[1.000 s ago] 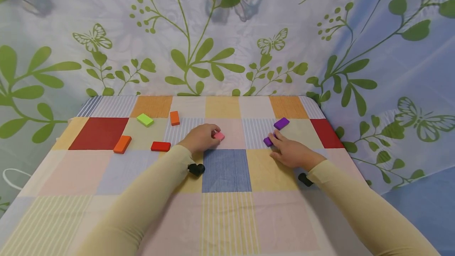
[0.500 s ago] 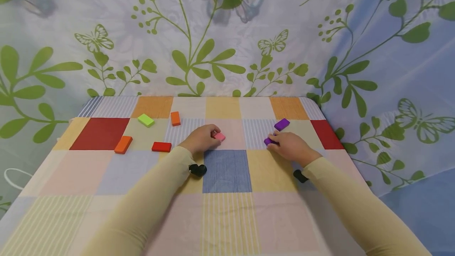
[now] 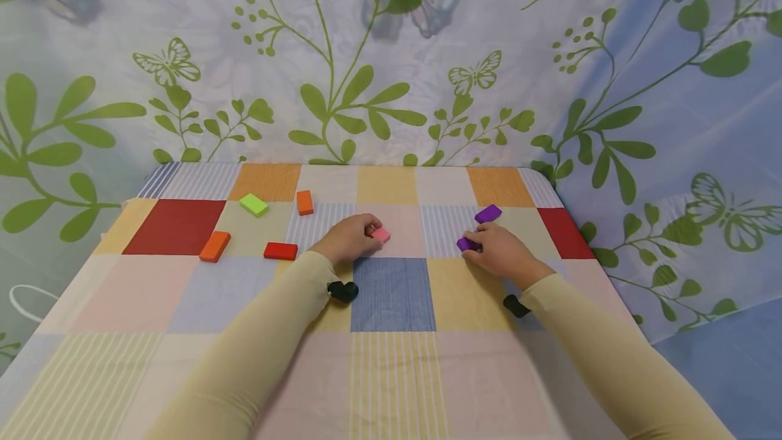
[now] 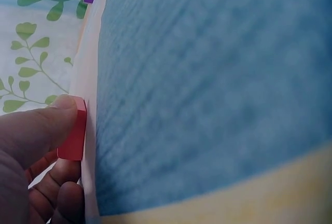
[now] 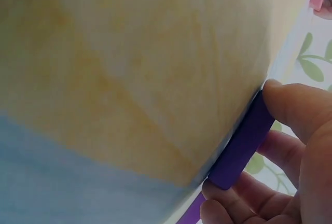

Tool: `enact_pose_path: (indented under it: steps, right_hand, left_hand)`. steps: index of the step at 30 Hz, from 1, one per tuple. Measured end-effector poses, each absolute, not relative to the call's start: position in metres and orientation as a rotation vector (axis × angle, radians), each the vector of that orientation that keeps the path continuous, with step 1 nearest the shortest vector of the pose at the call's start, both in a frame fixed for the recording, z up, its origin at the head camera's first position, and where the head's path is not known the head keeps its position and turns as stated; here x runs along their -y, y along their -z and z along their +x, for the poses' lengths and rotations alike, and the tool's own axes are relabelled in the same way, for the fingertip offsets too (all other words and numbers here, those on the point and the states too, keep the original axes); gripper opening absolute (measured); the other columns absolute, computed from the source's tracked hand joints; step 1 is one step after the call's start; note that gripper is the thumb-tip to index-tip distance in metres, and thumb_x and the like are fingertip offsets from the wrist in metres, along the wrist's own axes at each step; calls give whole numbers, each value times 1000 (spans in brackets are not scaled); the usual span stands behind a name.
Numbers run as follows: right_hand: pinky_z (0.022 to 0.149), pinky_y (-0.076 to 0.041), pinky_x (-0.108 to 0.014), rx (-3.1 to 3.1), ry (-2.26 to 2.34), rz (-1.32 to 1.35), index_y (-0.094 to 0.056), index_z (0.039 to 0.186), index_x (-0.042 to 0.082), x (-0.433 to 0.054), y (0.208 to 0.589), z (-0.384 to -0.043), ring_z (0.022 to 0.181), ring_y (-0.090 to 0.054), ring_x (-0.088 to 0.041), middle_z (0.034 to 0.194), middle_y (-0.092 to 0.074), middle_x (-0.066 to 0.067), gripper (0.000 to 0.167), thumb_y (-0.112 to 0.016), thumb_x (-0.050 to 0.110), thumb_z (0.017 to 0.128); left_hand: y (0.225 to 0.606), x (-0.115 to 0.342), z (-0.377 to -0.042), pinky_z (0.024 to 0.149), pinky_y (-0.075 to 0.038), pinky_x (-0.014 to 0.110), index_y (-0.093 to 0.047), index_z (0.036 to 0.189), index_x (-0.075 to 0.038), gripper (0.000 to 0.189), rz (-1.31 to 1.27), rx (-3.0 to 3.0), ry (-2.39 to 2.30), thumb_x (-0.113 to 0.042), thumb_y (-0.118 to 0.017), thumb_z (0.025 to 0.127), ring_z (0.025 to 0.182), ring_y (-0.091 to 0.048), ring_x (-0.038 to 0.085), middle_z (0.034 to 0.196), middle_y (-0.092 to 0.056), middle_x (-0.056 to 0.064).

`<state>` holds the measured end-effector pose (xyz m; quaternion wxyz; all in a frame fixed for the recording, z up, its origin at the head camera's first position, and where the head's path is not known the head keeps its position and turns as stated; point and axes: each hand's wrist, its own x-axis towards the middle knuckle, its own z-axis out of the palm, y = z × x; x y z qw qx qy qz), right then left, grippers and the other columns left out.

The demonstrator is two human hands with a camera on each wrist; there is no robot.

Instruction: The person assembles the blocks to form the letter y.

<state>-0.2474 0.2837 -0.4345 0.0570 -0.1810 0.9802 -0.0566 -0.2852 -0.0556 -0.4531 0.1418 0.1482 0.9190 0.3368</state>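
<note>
My left hand [image 3: 347, 239] pinches a small pink block [image 3: 381, 235] that lies on the patchwork cloth. In the left wrist view the thumb sits on one end of that pink block [image 4: 75, 136], with fingers at the other end. Over on the right, my right hand [image 3: 504, 253] grips a purple block [image 3: 467, 244] between thumb and fingers. The right wrist view shows this purple block [image 5: 244, 141] close against the cloth, its ends between thumb and fingertips. Just beyond the right hand lies a second purple block [image 3: 488, 213], untouched.
Left of the hands lie a red block [image 3: 281, 250], a lime green block [image 3: 254, 205], an orange block [image 3: 215, 246] and another orange block [image 3: 305, 202]. The patchwork tablecloth [image 3: 391, 294] covers the table. A leaf-patterned curtain [image 3: 275, 53] hangs behind and on the right.
My right hand, whose fingers were spread over the near purple block, has closed its thumb and fingers on it. The left hand keeps its hold on the pink block.
</note>
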Motion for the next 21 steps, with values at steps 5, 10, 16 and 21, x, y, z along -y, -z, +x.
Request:
enact_pose_path:
  steps: [5, 10, 16, 21]
  right_hand:
    - [117, -41, -61, -2976, 242, -520, -62, 143, -2, -281, 434, -249, 138, -52, -51, 146, -56, -34, 52, -70, 26, 100]
    - [118, -40, -61, -2992, 305, -514, -61, 144, -2, -276, 434, -254, 139, -51, -50, 148, -54, -33, 53, -69, 26, 100]
    - [120, -40, -59, -3010, 352, -503, -60, 146, 1, -265, 435, -264, 143, -49, -47, 151, -54, -30, 56, -71, 29, 99]
    - [121, -39, -58, -3026, 412, -548, -61, 145, 1, -253, 435, -273, 143, -49, -47, 151, -54, -30, 55, -72, 28, 98]
  left_hand:
    - [454, 56, -286, 97, -50, 39, -65, 134, -12, 42, 430, -2650, -975, -26, -76, 96, 104, -60, 24, 116, -66, 6]
    - [454, 56, -286, 97, -50, 40, -65, 134, -12, 42, 413, -2643, -985, -26, -77, 96, 105, -59, 25, 115, -65, 6]
    - [455, 55, -286, 96, -50, 39, -66, 132, -12, 40, 427, -2650, -986, -25, -77, 95, 103, -60, 25, 113, -65, 6]
    - [454, 55, -285, 98, -50, 40, -65, 132, -12, 41, 430, -2645, -985, -25, -77, 96, 104, -59, 25, 114, -65, 6]
